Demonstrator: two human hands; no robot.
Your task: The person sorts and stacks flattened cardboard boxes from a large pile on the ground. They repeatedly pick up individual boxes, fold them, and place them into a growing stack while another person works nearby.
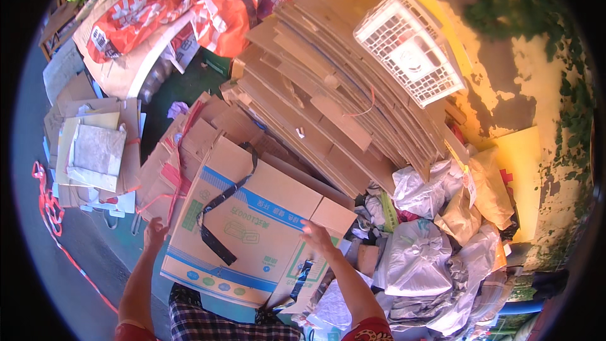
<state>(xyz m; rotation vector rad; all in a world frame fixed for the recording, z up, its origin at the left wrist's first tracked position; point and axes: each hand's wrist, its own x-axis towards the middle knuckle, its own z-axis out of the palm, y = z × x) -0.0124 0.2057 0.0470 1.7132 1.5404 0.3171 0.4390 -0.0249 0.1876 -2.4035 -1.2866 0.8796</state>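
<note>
A flattened cardboard box (279, 189) with blue bands and green print lies tilted before me. A black strap (222, 194) runs loosely across its face. My right hand (318, 239) is over the box's right part, fingers apart and nothing in them; whether it touches the cardboard is unclear. Just off the box's left edge is my left hand (155, 236), its fingers curled. A red strap (179, 166) comes down to those fingers over more folded cardboard (163, 170); I cannot tell if it is gripped.
A tall stack of flattened cardboard (322, 85) stands beyond the box, with a white plastic crate (409, 49) on it. Stuffed bags (416, 258) crowd the right. At left lie a cardboard pile (94, 151) and a red-and-white strap (71, 251) on the ground. Orange bags (142, 19) lie farther off.
</note>
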